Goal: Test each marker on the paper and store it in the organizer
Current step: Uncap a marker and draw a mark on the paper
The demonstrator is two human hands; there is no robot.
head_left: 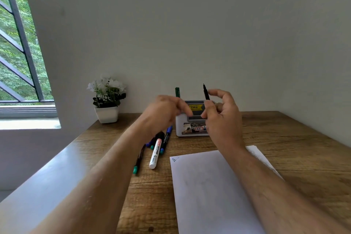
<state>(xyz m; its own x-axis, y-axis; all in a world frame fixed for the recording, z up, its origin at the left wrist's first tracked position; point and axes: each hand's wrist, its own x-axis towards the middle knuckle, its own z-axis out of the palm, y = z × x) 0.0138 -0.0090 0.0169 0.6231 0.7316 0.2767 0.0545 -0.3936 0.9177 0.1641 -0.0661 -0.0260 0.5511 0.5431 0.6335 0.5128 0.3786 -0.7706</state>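
Forearms: both reach in from the near edge, over the wooden desk (303,138), and meet in front of the organizer.
Window: far left, dark bars with green leaves behind.
Flower pot (107,114): white, with white flowers, standing at the back left of the desk against the wall.
Loose markers: a small group lies on the desk left of the paper; a white whiteboard marker (156,153) with a black cap, a thin black pen with a teal end (139,159) to its left, and blue-capped ones (167,137) partly hidden under the left wrist.
Left hand (163,114): raised in front of the organizer's left side, fingers curled loosely and blurred; whether it grips anything I cannot tell.
Green marker (177,92): stands upright, its top showing above the left hand.
Organizer (191,125): small white box at the back of the desk, with a yellow price sticker; both hands cover much of it.
Paper (209,186): white sheet lying near the camera, under the right forearm, with a small blue scribble at its top left corner.
Black marker (206,92): thin, held upright above the organizer, tip up.
Right hand (222,118): thumb and fingers pinch the black marker's lower part, the other fingers curled.
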